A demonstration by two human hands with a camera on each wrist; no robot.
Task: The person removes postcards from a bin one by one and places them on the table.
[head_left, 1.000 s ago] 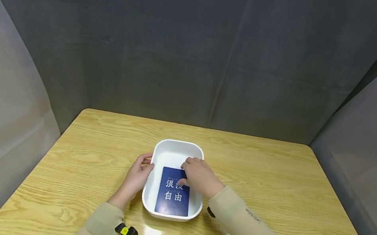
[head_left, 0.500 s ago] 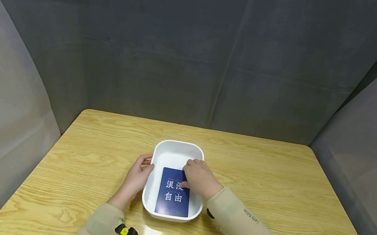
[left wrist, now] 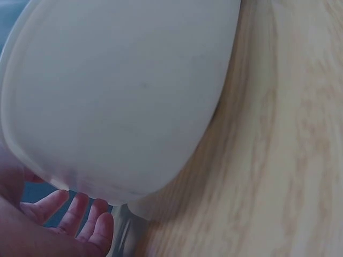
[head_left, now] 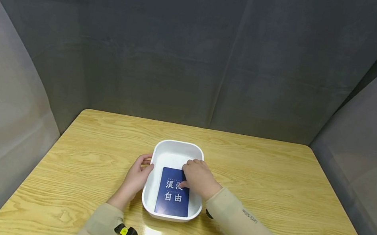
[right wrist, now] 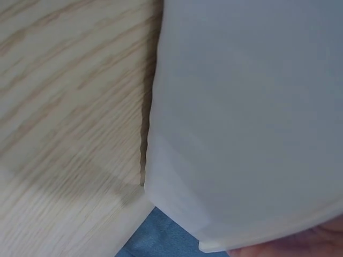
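A white tray (head_left: 173,151) sits on the wooden desk (head_left: 272,193), and a blue book (head_left: 173,195) with white characters on its cover lies flat inside the tray, toward its near end. The right hand (head_left: 198,178) reaches over the tray's right wall, its fingers curled onto the book's far right corner, the thumb seemingly tucked at the edge (whether it has truly pinched the cover or only presses on it I cannot tell). The left hand (head_left: 136,176) rests against the outside of the tray's left wall, fingers fairly straight and relaxed, steadying it; the left wrist view shows the fingers (left wrist: 80,219) lying by the tray's underside.

The step in hand looks like handling the book inside the tray, either seating it or getting a grip to lift it. The next move likely calls for a firm hold at that corner while the left hand keeps the tray from sliding on the desk.
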